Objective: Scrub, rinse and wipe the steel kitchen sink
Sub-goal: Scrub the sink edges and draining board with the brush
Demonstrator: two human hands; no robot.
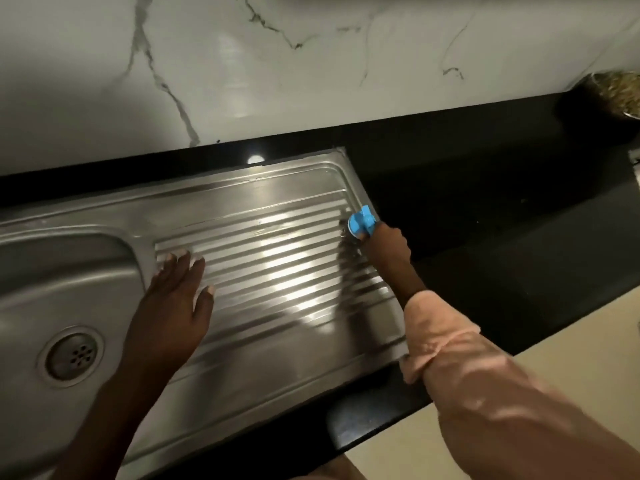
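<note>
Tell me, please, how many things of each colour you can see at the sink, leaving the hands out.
Steel grey: 2, the sink and its drain strainer
Blue: 1, the scrubber gripped in the right hand
Black: 1, the countertop
White, veined: 1, the marble wall
Brownish: 1, a blurred container at the far right
Total: 6

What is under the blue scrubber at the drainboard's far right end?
The ribbed steel drainboard, near its right rim. The blue scrubber is gripped by the right hand, which covers its underside, so the scrubbing face and the steel directly below cannot be seen.
</note>
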